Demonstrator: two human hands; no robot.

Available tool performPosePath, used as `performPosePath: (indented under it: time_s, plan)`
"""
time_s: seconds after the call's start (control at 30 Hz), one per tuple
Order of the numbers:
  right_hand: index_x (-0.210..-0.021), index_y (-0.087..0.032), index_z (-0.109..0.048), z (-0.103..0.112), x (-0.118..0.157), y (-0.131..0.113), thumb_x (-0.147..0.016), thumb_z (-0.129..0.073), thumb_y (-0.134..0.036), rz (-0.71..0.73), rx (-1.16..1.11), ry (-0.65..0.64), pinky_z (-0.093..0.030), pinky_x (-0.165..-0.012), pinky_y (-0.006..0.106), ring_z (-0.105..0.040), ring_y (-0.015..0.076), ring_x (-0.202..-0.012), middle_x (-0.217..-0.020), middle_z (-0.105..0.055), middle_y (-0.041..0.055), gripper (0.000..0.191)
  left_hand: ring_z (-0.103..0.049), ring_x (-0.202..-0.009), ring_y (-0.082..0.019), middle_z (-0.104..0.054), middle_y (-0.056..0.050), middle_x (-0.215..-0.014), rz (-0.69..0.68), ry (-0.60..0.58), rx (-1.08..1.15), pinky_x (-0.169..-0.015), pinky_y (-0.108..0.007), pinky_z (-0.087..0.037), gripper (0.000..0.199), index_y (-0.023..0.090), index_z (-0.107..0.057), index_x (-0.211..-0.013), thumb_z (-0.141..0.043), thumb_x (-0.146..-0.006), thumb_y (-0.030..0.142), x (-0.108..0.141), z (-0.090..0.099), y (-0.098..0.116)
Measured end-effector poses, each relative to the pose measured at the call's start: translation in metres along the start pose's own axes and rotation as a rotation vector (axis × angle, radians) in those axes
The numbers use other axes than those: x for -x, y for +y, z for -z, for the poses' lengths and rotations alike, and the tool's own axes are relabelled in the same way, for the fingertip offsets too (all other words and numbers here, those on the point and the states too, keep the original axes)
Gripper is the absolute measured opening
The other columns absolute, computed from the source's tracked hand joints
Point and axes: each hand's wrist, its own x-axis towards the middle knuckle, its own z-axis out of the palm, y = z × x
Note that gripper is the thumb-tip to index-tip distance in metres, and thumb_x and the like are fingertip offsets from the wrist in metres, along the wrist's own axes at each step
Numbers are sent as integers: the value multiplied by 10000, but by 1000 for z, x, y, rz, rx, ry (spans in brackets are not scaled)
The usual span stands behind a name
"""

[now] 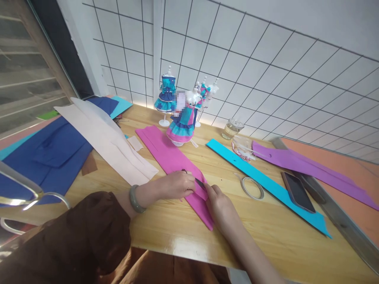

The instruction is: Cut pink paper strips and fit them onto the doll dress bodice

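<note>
So the long folded strip of bright pink fabric (161,152) runs across the middle of the light wooden table (166,225), its near end close to the front edge. Left hand (177,184), with a grey-green bangle (136,199) on the wrist, has its fingers curled down on the pink stuff. Right hand (217,201) is pinching a small dark tool (199,182) against it, can't tell what kind. Just right of that, there's a roll of pale tape (252,188), then a flat turquoise strip (245,169) with a dark phone (298,192) lying on it, towards the right edge.
</note>
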Motion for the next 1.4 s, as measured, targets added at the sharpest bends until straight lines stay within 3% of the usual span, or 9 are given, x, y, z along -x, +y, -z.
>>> performPosePath:
  time_s: [0.47, 0.6, 0.8, 0.9, 1.07, 1.4]
  plan:
    - [-1274, -124, -454, -6, -2, 0, -838, -374, -49, 43, 41, 19, -459, -593, 251, -620, 163, -685, -931, -584, 107, 450, -530, -731, -147, -616, -31, -746, 34, -37, 31, -736, -300, -382, 192, 164, -600, -743, -444, -853, 139, 0, 3, 1]
    - [-1261, -140, -467, -5, -2, -1, -876, -356, -104, 35, 22, 24, -450, -565, 252, -613, 158, -656, -911, -580, 101, 402, -513, -821, -169, -609, -29, -798, 162, -22, 117, -774, -294, -371, 71, 173, -583, -839, -525, -818, 207, 1, 10, -1]
    - [-1286, -126, -446, 1, -2, -3, -815, -374, -33, 17, 18, -2, -448, -594, 253, -606, 159, -673, -939, -575, 107, 485, -495, -862, -198, -582, -35, -896, 364, -74, 164, -779, -308, -370, 272, 167, -544, -928, -618, -733, 341, 8, 23, -16]
    - [-1286, -118, -448, 4, -2, -4, -804, -340, -7, 13, -1, -14, -450, -612, 255, -606, 161, -690, -946, -575, 114, 506, -489, -905, -208, -583, -33, -890, 360, -88, 151, -806, -317, -365, 219, 174, -558, -933, -585, -741, 275, 11, 23, -21]
    - [-1293, -112, -445, 6, -3, -5, -800, -323, -1, -2, -7, -36, -457, -628, 259, -611, 164, -709, -963, -576, 123, 520, -503, -792, -159, -559, -26, -771, 303, -70, 175, -752, -274, -377, 94, 169, -588, -773, -520, -731, 120, 12, 18, -23]
    - [-1308, -91, -429, 8, -8, -6, -805, -356, -28, 25, 38, -33, -480, -643, 280, -622, 194, -747, -1000, -564, 152, 513, -511, -714, -124, -561, -6, -685, 286, -61, 243, -704, -243, -378, 132, 163, -594, -666, -508, -741, 96, 11, 15, -24]
